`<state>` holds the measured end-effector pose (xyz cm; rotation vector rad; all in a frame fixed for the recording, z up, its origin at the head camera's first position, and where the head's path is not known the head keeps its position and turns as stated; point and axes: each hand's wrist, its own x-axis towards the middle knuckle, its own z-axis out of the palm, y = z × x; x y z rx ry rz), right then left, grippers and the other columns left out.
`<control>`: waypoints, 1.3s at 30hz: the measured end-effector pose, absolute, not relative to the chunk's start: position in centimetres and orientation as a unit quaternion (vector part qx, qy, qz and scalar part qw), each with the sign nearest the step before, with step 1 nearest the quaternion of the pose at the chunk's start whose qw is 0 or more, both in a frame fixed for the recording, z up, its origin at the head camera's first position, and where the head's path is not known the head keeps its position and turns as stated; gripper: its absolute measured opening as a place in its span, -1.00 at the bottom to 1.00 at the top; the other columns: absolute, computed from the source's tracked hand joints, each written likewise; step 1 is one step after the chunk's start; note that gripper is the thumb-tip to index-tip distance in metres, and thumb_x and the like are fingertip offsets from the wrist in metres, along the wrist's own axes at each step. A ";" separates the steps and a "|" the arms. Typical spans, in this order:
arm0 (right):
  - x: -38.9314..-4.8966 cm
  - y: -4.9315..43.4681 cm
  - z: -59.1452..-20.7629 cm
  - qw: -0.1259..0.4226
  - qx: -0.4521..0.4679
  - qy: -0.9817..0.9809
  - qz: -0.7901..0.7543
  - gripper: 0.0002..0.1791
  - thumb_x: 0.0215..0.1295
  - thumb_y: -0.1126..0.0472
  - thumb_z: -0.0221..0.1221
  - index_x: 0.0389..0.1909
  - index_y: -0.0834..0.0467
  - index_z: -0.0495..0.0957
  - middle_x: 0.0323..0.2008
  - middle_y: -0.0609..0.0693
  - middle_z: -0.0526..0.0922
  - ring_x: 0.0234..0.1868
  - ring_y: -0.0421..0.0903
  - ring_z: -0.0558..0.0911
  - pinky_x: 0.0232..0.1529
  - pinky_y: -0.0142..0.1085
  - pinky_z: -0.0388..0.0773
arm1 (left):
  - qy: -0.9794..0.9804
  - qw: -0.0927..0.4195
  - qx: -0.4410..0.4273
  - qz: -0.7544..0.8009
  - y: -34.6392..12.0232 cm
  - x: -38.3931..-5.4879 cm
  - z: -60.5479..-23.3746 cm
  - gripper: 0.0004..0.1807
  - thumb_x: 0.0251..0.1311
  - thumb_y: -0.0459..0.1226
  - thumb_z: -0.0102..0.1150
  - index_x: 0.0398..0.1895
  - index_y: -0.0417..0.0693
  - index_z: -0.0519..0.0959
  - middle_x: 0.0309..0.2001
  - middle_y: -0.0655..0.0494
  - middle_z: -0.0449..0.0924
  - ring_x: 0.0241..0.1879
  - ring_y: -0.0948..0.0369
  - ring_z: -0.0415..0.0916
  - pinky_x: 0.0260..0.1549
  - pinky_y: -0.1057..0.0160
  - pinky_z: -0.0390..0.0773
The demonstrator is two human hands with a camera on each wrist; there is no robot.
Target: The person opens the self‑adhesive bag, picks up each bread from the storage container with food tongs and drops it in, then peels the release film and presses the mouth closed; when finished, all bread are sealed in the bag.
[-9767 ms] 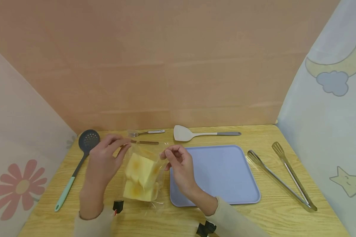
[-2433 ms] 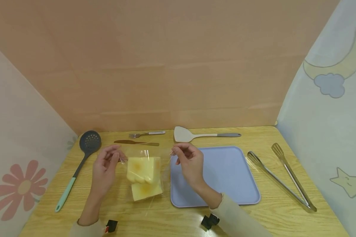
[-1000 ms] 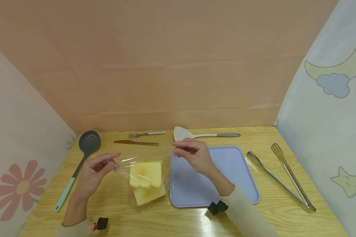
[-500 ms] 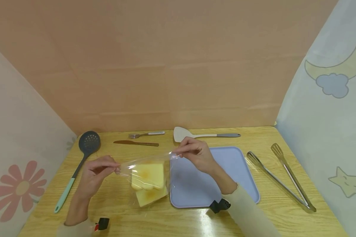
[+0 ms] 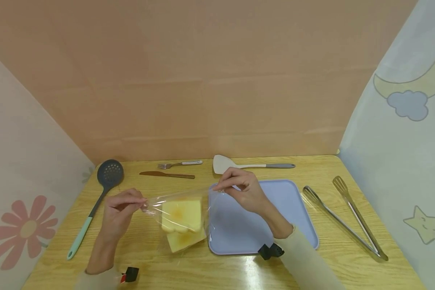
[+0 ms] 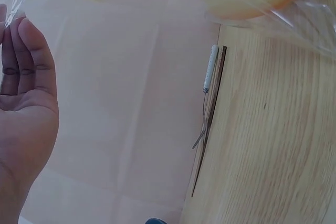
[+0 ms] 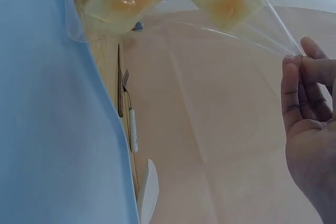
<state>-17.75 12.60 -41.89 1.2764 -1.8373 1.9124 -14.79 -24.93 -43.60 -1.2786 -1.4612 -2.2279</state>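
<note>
A clear plastic bag [image 5: 155, 204] holds two thick, pale yellow pieces of bread [image 5: 183, 215] with browned patches, one overlapping the other. My left hand [image 5: 119, 211] pinches the bag's upper left corner between thumb and fingers. At the upper right corner, my right hand [image 5: 245, 191] pinches the film over the edge of the blue tray [image 5: 261, 225]. The bag's top edge is drawn out between both hands, slanting up to the right. In the left wrist view, my left hand [image 6: 29, 77] has film at its fingertips; the right wrist view shows the right hand [image 7: 312, 103] pinching a taut corner.
Behind the bag lie a fork [image 5: 179, 164] and a brown knife [image 5: 166, 175]. A slotted skimmer [image 5: 98, 201] lies at left, a white spatula [image 5: 253, 165] behind the tray and metal tongs [image 5: 348, 217] at right. A pinkish-brown backdrop [image 5: 210, 88] stands behind.
Compared with 2.4 seconds ago, my hands are farther apart, the right one higher and to the right. The bag's top is stretched out and the bread has shifted slightly right.
</note>
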 end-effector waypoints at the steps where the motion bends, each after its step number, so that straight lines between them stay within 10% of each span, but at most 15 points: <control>1: -17.7 12.6 -41.9 0.099 0.431 -0.622 0.646 -0.74 0.28 0.74 0.29 -0.20 0.41 0.82 -0.28 0.14 0.69 -0.31 -0.03 0.63 -0.30 -0.38 0.60 | -0.491 0.093 -0.432 -0.751 -24.9 -14.8 -43.7 -0.66 0.45 -0.79 -0.02 -0.03 -0.55 0.76 -0.06 -0.09 0.82 -0.14 0.15 0.76 -0.09 0.32 0.79; 20: -17.5 12.3 -41.9 0.133 0.444 -0.631 0.622 -0.73 0.23 0.66 0.36 -0.14 0.36 0.85 -0.22 0.15 0.77 -0.22 -0.04 0.73 -0.24 -0.31 0.70 | -0.504 0.129 -0.439 -0.733 -24.9 -14.8 -43.7 -0.59 0.46 -0.74 -0.20 -0.08 -0.55 0.73 -0.11 -0.08 0.83 -0.17 0.13 0.72 -0.07 0.30 0.74; 28: -16.7 12.3 -40.7 0.076 0.331 -0.689 0.641 -0.73 0.23 0.58 0.51 -0.05 0.37 0.83 -0.29 0.11 0.80 -0.25 -0.11 0.76 -0.23 -0.36 0.73 | -0.599 0.170 -0.355 -0.697 -24.5 -13.7 -42.4 -0.85 0.23 -0.73 0.40 -0.21 -0.48 0.78 -0.18 -0.07 0.83 -0.18 0.17 0.76 -0.14 0.38 0.77; 39: -15.8 12.6 -39.2 0.020 0.273 -0.805 0.527 -0.95 0.49 0.39 0.41 -0.17 0.21 0.74 -0.15 -0.02 0.84 -0.15 -0.10 0.78 -0.08 -0.26 0.78 | -0.761 0.157 -0.233 -0.585 -24.3 -12.2 -40.1 -0.53 0.14 -0.77 0.42 0.15 -0.46 0.74 -0.19 0.14 0.86 -0.22 0.31 0.75 -0.02 0.45 0.73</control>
